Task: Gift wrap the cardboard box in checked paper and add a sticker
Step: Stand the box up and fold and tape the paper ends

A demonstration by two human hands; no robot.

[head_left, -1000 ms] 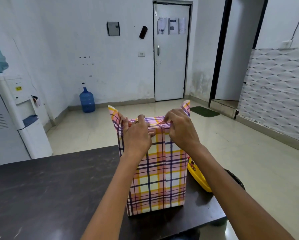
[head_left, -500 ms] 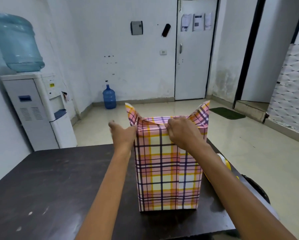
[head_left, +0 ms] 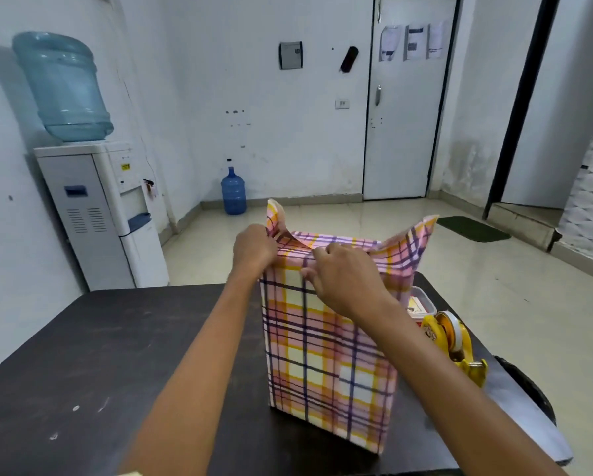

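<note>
A: Left hand (head_left: 253, 249) first. It sits at the far-left top corner, fingers curled in at the root of the upright left flap (head_left: 275, 218), apparently pinching it. The fingertips themselves are hidden behind the knuckles.

B: And the right hand (head_left: 346, 276) is on the near top edge, fingers curled over the fold and thumb on the front face. It holds the pink, yellow and purple checked paper (head_left: 336, 240) flat across the top.

A: So both hands are closed on paper. Underneath is the tall cardboard box (head_left: 329, 355), fully covered and standing on end on the dark matte table (head_left: 116, 355), towards its right side.

B: The long axis runs straight up, so the open end is right under the hands. That's what matters here.

A: Agreed. The pointed right flap (head_left: 415, 240) stands free just right of the right hand, touched by nothing. I'd say the two ears fold inward next, each by the hand on its side.

B: The yellow plastic tape dispenser (head_left: 456, 341) sits right of the box, nearer the right hand, with a small clear plastic tub (head_left: 422, 300) just beyond it. No sticker visible on the paper yet.
</note>
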